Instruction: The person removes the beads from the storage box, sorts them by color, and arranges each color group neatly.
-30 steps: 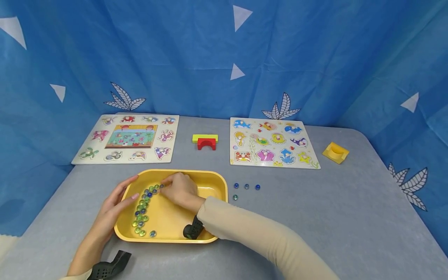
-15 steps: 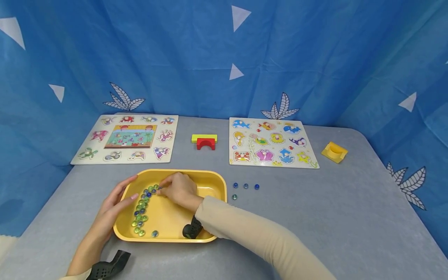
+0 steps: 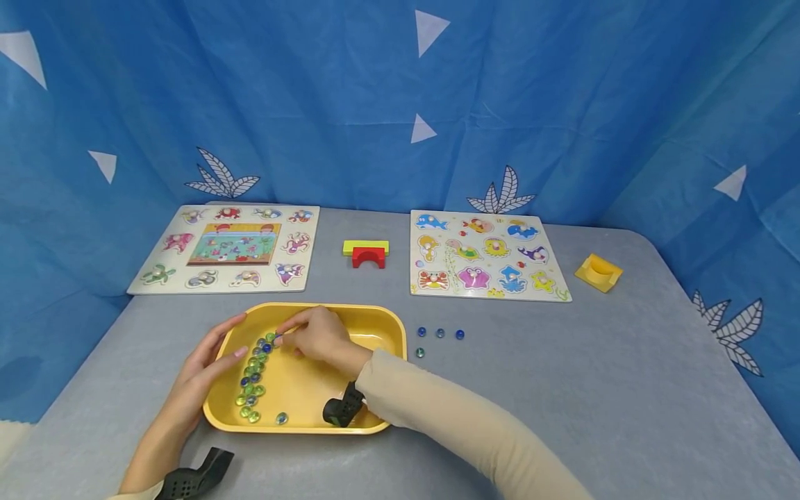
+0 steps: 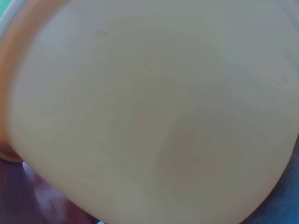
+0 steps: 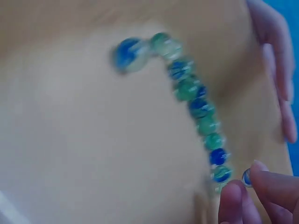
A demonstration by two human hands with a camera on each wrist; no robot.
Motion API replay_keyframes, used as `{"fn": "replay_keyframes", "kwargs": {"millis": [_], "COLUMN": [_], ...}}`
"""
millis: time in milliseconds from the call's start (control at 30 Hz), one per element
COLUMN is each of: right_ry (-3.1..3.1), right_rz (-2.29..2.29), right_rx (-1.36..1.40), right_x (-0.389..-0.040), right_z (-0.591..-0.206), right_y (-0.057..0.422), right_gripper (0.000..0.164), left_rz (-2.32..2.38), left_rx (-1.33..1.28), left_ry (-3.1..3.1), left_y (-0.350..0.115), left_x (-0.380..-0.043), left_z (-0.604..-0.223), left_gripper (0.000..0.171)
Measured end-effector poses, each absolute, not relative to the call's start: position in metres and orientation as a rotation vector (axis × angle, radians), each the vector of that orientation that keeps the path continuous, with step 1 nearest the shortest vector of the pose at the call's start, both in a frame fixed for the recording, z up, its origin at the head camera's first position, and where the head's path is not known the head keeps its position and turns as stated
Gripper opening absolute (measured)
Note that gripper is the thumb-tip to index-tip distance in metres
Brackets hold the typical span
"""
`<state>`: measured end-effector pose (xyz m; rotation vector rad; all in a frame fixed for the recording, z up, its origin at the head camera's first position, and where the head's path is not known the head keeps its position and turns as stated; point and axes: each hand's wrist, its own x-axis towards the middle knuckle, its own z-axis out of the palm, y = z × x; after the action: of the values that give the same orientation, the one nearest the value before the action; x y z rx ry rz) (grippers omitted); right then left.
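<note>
In the head view, my left hand [image 3: 198,368] rests on the left rim of a yellow tray [image 3: 312,429], its fingers and thumb stretched out over the edge. My right hand [image 3: 321,337] reaches into the tray, with its fingertips at the far end of a curved row of glass marbles [image 3: 256,368]. The right wrist view shows thumb and index finger pinching a blue-and-clear marble [image 5: 246,177]. Green and blue marbles line up along the tray's left side. One marble [image 3: 282,418] lies apart near the front wall.
Several marbles [image 3: 440,333] sit on the grey table right of the tray. Behind stand a left puzzle board [image 3: 294,278], a right puzzle board [image 3: 459,288], a red arch block [image 3: 369,255] before a lime block [image 3: 382,246], and a yellow block [image 3: 600,272] farther right.
My right hand has shifted slightly left, carrying the marble at its fingertips closer to the row. The separate marble near the front wall has rolled a little right. My left hand stays put.
</note>
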<state>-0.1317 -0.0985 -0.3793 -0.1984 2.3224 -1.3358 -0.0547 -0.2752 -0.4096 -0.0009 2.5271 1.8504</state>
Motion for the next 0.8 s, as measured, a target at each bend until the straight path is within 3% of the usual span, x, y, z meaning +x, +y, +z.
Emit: {"fn": "replay_keyframes", "kwargs": {"millis": [233, 433, 633, 800], "right_ry": [2.014, 1.887, 1.802, 1.981], "right_rz": [-1.550, -1.560, -1.676, -1.738], "right_rx": [-0.142, -0.312, -0.447, -0.392], "right_x": [-0.138, -0.141, -0.143, -0.142], "right_z": [-0.367, -0.344, -0.331, -0.344], "right_y": [-0.091, -0.062, -0.004, 0.069], "right_gripper": [0.014, 0.021, 0.030, 0.034], "left_rz": [1.907, 1.875, 1.897, 1.911], "left_rx": [0.032, -0.008, -0.007, 0.009], "left_ry": [2.473, 2.498, 2.492, 2.486], "left_y": [-0.274, -0.273, -0.272, -0.271], "left_x": [-0.054, -0.053, -0.053, -0.053], "left_z": [-0.407, -0.408, -0.408, -0.405], "left_gripper": [0.052, 0.052, 0.052, 0.052]}}
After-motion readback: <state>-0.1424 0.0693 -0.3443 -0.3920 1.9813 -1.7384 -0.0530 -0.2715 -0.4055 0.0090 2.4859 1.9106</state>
